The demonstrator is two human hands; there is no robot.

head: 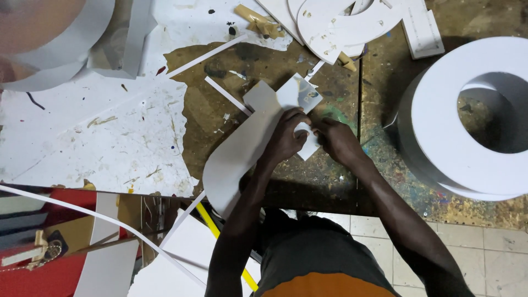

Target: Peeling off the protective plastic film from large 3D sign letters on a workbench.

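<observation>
Paint-stained workbench (308,181) | both hands' fingers clamped on small white piece (305,144) | curved white board (236,159) overhangs near edge

A worn wooden workbench (330,181), stained with paint splashes and glue, fills most of the view. A torn white sheet (99,137) covers its left part. Thin white strips (225,94) lie near the middle. A long curved white board piece (236,157) rests at the centre, its lower end hanging over the front edge. Flat white cut-out shapes (341,22) are stacked at the far edge. A big white ring-shaped form (440,126) stands on the right.
</observation>
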